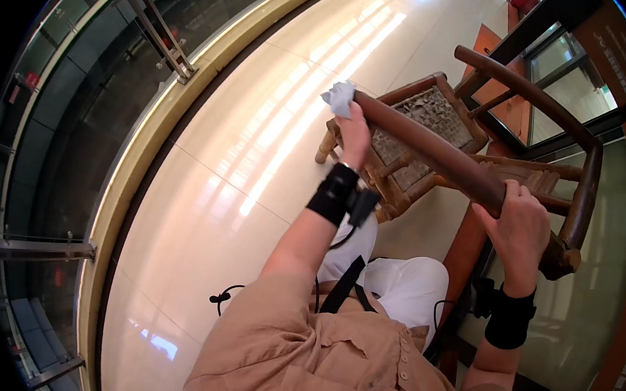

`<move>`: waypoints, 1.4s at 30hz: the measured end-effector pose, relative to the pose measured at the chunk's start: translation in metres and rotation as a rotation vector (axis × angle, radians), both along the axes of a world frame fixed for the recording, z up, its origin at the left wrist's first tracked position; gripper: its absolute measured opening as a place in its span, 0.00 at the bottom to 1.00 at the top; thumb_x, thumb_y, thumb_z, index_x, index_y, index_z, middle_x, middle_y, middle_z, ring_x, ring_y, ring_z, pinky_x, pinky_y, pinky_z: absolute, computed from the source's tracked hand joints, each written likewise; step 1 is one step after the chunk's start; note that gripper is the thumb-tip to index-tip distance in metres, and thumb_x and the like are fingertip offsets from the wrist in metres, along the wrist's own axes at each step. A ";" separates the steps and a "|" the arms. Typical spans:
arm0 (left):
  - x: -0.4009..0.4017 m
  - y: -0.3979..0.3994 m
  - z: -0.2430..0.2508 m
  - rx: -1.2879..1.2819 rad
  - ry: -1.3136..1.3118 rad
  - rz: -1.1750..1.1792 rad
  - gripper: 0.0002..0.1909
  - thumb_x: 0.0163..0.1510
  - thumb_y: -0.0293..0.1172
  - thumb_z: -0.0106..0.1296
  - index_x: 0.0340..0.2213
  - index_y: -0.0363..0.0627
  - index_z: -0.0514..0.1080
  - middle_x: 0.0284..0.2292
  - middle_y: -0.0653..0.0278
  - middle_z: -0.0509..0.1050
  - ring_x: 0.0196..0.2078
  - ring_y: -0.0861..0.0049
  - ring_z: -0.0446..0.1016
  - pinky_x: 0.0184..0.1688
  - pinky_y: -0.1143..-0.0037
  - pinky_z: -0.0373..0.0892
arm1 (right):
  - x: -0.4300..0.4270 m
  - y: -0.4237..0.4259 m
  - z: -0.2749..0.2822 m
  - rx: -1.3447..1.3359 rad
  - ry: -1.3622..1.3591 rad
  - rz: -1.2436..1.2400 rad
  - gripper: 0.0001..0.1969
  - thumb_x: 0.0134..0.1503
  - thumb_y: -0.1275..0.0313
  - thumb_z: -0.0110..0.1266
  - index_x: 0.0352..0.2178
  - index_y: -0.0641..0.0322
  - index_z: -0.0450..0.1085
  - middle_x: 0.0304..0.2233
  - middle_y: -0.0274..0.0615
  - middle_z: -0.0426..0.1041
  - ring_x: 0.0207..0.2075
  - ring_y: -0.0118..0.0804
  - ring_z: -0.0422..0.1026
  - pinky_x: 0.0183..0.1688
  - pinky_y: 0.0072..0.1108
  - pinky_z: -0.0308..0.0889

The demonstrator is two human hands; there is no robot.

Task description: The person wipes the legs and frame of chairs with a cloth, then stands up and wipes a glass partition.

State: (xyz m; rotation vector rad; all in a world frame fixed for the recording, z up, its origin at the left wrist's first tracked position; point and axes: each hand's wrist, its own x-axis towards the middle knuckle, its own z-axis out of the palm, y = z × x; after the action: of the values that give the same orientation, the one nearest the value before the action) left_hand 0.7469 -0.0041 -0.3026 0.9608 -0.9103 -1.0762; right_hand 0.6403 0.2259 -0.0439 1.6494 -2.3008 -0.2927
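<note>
A brown armchair (592,185) of round wooden or bamboo poles stands before me. My left hand (354,138) holds a crumpled pale cloth or tissue (341,98) at the far end of its thick, smooth rail (427,148). At the near end of that rail, my right hand (519,226) wraps its fingers around the wood. Below the rail lies a woven seat (435,116), worn and greyish, in a pole frame. A second curved pole (540,91) rises on the right. Whether the woven seat belongs to the same chair, I cannot tell.
Glossy pale floor tiles (222,187) spread to the left, up to a curved ledge (135,173) with glass panels and metal posts (41,250). To the right stands a dark-framed glass partition (568,86) with an orange-brown band bearing writing. My white-trousered knees (411,276) are close to the chair.
</note>
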 end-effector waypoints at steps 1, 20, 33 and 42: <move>-0.009 0.013 -0.011 0.099 0.038 0.034 0.27 0.57 0.36 0.42 0.53 0.32 0.52 0.53 0.49 0.57 0.55 0.60 0.57 0.57 0.71 0.53 | 0.002 -0.002 -0.001 0.006 0.001 0.012 0.23 0.41 0.58 0.63 0.35 0.62 0.67 0.29 0.45 0.72 0.31 0.43 0.73 0.34 0.28 0.68; 0.061 -0.053 -0.128 0.225 -0.601 -0.240 0.18 0.49 0.31 0.45 0.45 0.46 0.67 0.46 0.56 0.68 0.50 0.62 0.62 0.46 0.63 0.62 | 0.001 -0.001 -0.007 -0.028 0.005 -0.028 0.26 0.39 0.61 0.64 0.40 0.62 0.67 0.33 0.43 0.72 0.34 0.43 0.72 0.35 0.29 0.68; 0.038 0.051 -0.129 0.091 -0.229 -0.488 0.28 0.48 0.22 0.46 0.53 0.43 0.58 0.55 0.50 0.56 0.59 0.50 0.48 0.60 0.67 0.48 | -0.005 -0.001 -0.010 -0.052 0.018 -0.037 0.27 0.38 0.61 0.64 0.40 0.62 0.67 0.33 0.43 0.72 0.33 0.44 0.72 0.35 0.29 0.68; 0.010 0.088 -0.118 -0.005 -0.578 -0.599 0.17 0.51 0.32 0.43 0.42 0.39 0.65 0.42 0.46 0.64 0.46 0.50 0.62 0.49 0.65 0.60 | -0.007 -0.001 -0.013 -0.048 0.005 -0.023 0.27 0.39 0.61 0.64 0.40 0.61 0.67 0.34 0.43 0.72 0.34 0.44 0.72 0.35 0.30 0.68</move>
State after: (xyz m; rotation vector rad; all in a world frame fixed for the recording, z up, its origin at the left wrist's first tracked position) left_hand 0.7565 0.0835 -0.4202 1.0425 -1.7524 -1.3096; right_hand 0.6331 0.2247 -0.0571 1.5981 -2.3067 -0.2446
